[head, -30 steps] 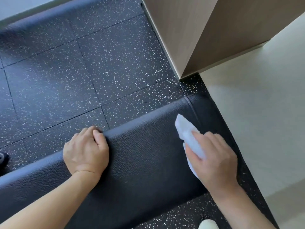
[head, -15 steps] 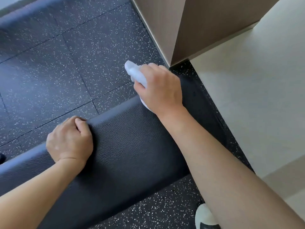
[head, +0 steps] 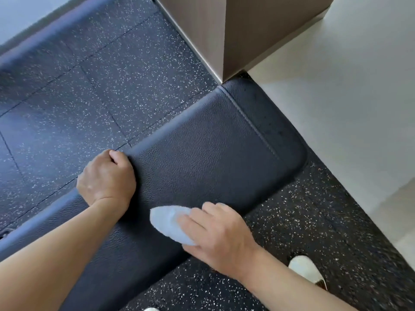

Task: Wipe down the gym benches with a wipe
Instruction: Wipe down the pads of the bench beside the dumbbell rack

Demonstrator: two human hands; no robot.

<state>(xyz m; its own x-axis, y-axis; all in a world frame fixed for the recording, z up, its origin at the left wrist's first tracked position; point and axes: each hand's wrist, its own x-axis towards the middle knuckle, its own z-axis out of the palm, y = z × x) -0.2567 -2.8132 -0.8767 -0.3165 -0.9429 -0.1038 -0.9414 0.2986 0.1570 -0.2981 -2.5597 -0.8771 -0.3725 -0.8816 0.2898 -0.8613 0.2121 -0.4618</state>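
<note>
- Hands first: the left hand (head: 107, 178) sits on the far edge of the black padded bench (head: 208, 158), fingers curled over that edge with the knuckles up and the thumb tucked in against the leather-grained top.
- Its forearm runs back across the pad toward the lower left corner of the view, lying low over the upholstery.
- The right hand (head: 221, 235) lies flat over a white wipe (head: 167, 222), fingers fairly straight and close together, pressing it down on the pad's near edge.
- Part of the wipe (a rounded, folded end) pokes out past the fingertips toward the left; the rest is covered by the palm, so how the thumb sits on it cannot be told.
- The two hands are near each other but apart, with bare pad between them.
- The bench pad ends at the right in a rounded corner, with a stitched seam running across it just short of that end.
- Under and around the bench is dark speckled rubber flooring (head: 94, 90), laid in tiles with visible joints.
- A tan wood-look column (head: 224, 30) stands beyond the bench's end, and a pale floor (head: 348, 104) begins right beside the rubber.
- A white shoe (head: 306, 269) rests on the rubber at the lower right.
</note>
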